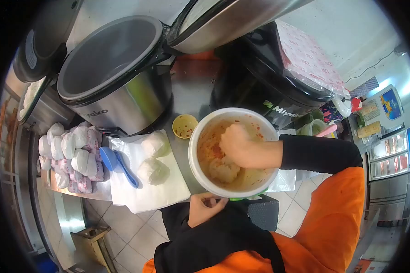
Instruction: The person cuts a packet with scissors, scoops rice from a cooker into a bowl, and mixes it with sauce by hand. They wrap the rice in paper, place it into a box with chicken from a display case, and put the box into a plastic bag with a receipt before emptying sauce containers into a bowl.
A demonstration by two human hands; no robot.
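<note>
A white round tub [197, 168] stands before me, its inner wall smeared with red bits. Inside it, my right hand [237, 142] is curled with its fingers down, slightly blurred; what its fingers hold is hidden. A pale lump of what looks like rice [224, 170] lies below that hand, beside a patch of red paste [217, 151]. My left hand [206, 209] is at the tub's near side, fingers bent and thumb pinched against its edge. A small yellow cup [184, 126] with red flecks stands left of the tub.
Left are stacked white sheets [168, 196], two pale rounded lumps [154, 171], a blue scoop [118, 166] and several paper-wrapped bundles [75, 152]. An open steel cooker [123, 109] and a black cooker [259, 86] stand behind. A raised lid [232, 27] hangs above.
</note>
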